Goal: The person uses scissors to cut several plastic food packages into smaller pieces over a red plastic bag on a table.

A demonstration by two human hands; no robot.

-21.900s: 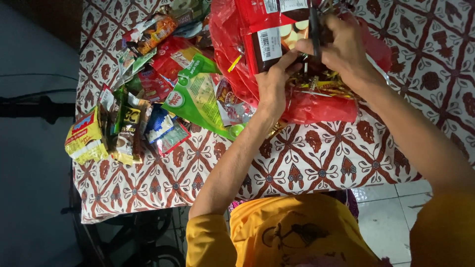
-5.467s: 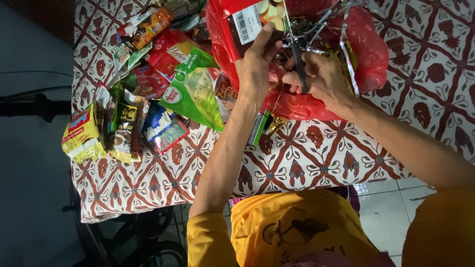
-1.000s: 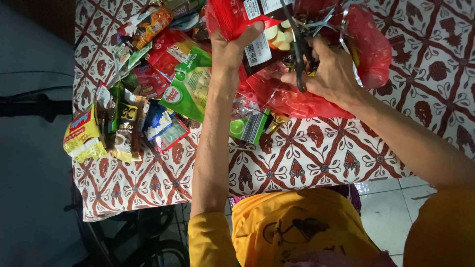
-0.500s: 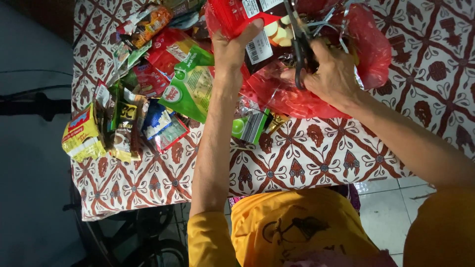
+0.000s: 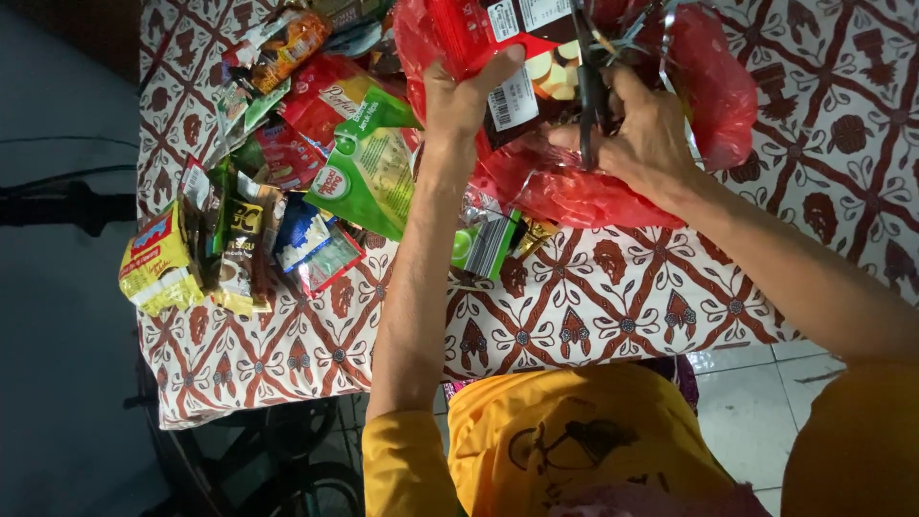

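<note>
My left hand (image 5: 466, 96) clamps the red packet (image 5: 498, 43) taut above the red bag (image 5: 613, 182), steadying it while my right hand (image 5: 641, 134), closed on scissors (image 5: 589, 86), cuts cleanly.

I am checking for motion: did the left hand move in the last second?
No. The left hand keeps gripping the red packet, at the same spot above the green pouch.

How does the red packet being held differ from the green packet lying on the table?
The red packet is gripped by the left hand above a red plastic bag; the green packet lies flat and untouched among other wrappers. The red one sits at the frame's top edge; the green lies nearer the table's middle. Both are printed snack packets.
</note>
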